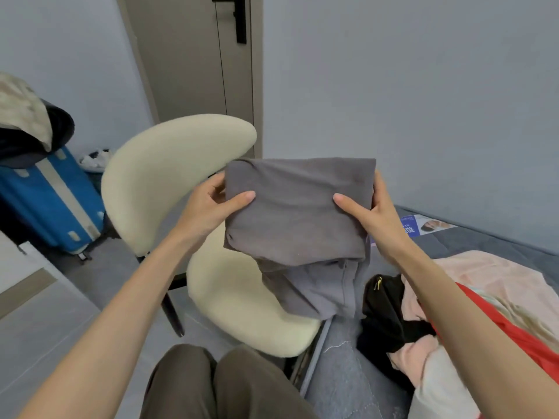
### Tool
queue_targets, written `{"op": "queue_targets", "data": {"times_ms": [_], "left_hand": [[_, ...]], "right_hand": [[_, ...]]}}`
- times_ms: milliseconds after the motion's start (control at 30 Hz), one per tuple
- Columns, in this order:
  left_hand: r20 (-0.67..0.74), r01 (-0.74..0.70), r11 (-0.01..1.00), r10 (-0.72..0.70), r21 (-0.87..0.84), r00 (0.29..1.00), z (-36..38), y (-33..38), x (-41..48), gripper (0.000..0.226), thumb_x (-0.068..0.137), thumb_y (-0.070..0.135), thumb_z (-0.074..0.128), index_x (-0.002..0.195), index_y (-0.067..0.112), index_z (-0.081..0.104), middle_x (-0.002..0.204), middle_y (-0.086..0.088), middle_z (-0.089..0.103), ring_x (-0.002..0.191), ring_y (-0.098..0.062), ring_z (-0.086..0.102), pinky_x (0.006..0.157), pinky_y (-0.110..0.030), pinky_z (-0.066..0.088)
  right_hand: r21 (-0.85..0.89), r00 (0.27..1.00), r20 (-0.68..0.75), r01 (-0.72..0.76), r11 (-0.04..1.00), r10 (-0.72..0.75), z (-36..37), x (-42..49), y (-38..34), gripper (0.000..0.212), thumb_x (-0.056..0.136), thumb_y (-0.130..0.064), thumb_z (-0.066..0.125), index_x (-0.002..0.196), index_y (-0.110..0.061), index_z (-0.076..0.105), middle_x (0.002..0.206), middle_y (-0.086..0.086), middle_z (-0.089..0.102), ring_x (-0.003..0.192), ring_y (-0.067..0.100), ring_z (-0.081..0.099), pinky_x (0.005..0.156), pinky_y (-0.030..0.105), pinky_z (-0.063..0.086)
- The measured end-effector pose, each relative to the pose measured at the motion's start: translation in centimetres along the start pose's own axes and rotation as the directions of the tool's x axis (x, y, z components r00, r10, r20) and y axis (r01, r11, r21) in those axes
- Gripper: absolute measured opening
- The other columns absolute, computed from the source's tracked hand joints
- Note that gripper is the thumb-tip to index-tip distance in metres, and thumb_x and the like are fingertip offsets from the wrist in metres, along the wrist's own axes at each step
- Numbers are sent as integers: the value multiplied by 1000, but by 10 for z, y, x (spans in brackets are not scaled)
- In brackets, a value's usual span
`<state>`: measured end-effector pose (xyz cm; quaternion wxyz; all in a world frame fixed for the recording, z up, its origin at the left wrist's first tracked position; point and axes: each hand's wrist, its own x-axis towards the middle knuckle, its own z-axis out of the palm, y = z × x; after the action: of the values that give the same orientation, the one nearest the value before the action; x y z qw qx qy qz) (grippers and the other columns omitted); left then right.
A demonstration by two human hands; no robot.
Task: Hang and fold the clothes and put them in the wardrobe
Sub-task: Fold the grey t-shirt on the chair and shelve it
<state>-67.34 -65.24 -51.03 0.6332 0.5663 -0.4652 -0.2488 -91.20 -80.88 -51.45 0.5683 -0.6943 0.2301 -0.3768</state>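
At far left a blue suitcase (57, 201) stands by the wall, with a cream chair (169, 164) to its right. Your left hand (208, 207) pinches the left edge of the folded grey garment (296, 213), thumb on the near face, fingers behind. The garment hangs in the air above the chair seat. Your right hand (372, 219) pinches its right edge likewise. Further right, a pile of clothes (484, 276) lies on the bed (341, 373).

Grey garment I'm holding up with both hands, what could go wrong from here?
1. The grey garment is only pinched at its side edges by the left hand and right hand, so the fold may slip open.
2. A loose end hangs below the fold and could catch on the cream chair or pull the rest undone.
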Motion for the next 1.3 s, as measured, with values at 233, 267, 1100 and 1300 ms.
{"op": "queue_targets", "data": {"times_ms": [233, 267, 1100, 1300], "left_hand": [[76, 352, 926, -345, -138, 936, 11, -34, -22, 61, 60, 60, 81, 111, 50, 50, 107, 21, 68, 98, 0, 65, 68, -12, 52], [89, 394, 911, -385, -121, 919, 12, -46, -27, 65, 58, 58, 83, 112, 49, 48, 105, 22, 68, 97, 0, 66, 67, -11, 52], [-134, 242, 896, -207, 372, 969, 18, -203, 11, 32, 76, -10, 67, 77, 21, 76, 88, 0, 72, 88, -16, 64, 75, -34, 53], [278, 14, 588, -403, 809, 872, -9, -213, -39, 45, 96, 4, 46, 134, 29, 51, 143, 5, 47, 136, -21, 34, 109, -28, 27]], "right_hand": [[-62, 923, 206, -320, 945, 326, 1, -11, 26, 87, 59, -45, 88, 128, -38, 36, 128, -14, 56, 110, 0, 60, 80, 15, 52], [-94, 892, 237, -373, 923, 385, 2, -14, 39, 95, 55, -41, 91, 129, -38, 32, 130, -14, 52, 112, 1, 59, 82, 17, 52], [-675, 989, -17, -118, 728, 145, 2, 30, 186, 36, 81, 6, 60, 106, -19, 64, 91, -2, 57, 83, 11, 48, 70, 23, 38], [-805, 893, 360, 151, 574, 270, -9, -15, 181, 44, 73, 14, 54, 87, -23, 72, 103, -14, 67, 86, 9, 39, 75, 17, 30]]}}
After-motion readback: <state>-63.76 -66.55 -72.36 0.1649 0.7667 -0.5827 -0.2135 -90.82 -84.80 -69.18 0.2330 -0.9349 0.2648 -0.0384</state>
